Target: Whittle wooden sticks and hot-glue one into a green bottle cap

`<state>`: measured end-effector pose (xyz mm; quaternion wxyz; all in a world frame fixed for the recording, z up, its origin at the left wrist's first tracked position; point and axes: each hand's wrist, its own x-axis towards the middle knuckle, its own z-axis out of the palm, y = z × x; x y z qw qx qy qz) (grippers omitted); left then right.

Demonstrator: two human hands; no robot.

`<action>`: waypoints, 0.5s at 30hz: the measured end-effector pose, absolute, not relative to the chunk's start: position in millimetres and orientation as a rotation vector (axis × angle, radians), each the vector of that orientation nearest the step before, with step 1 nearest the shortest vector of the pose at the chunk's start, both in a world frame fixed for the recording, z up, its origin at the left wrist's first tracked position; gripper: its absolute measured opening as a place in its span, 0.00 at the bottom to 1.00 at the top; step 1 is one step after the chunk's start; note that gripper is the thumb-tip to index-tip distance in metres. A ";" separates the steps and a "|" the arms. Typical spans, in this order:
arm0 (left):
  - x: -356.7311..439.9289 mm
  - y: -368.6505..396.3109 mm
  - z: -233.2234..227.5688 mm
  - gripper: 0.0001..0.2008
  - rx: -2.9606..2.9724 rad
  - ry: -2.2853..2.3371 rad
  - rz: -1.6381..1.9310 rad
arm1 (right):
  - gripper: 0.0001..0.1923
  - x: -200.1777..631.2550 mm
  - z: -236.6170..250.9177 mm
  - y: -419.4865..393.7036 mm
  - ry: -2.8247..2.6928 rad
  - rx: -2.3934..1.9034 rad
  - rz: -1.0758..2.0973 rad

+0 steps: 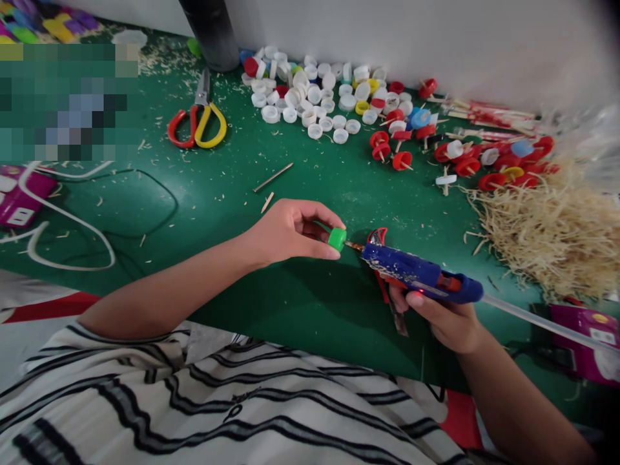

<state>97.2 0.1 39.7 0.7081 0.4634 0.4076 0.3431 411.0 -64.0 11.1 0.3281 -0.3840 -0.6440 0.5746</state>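
Between the thumb and fingers of my left hand is a green bottle cap, held on its side above the table. My right hand grips a blue hot glue gun by its handle. The gun's nozzle points left and is at the cap's right side; whether it touches cannot be made out. A long clear glue stick runs out of the gun's back end, and a small red light glows on its side. Partly hidden behind the gun lies a red-handled tool with a metal blade.
Loose bottle caps crowd the back of the green table, with red caps on sticks to the right. Pale shredded fibre is heaped at right. Scissors, a nail, a black cylinder and purple power strips lie around.
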 end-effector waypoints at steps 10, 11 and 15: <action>96.3 1.0 36.5 0.21 1.047 0.883 0.775 | 0.13 408.6 15.8 -61.9 -1.694 -1.011 1.518; 96.0 1.0 36.3 0.21 1.049 0.882 0.774 | 0.14 408.1 17.0 -61.4 -1.704 -1.012 1.514; 95.4 0.5 36.8 0.22 1.048 0.887 0.762 | 0.16 406.3 19.7 -60.0 -1.727 -1.029 1.480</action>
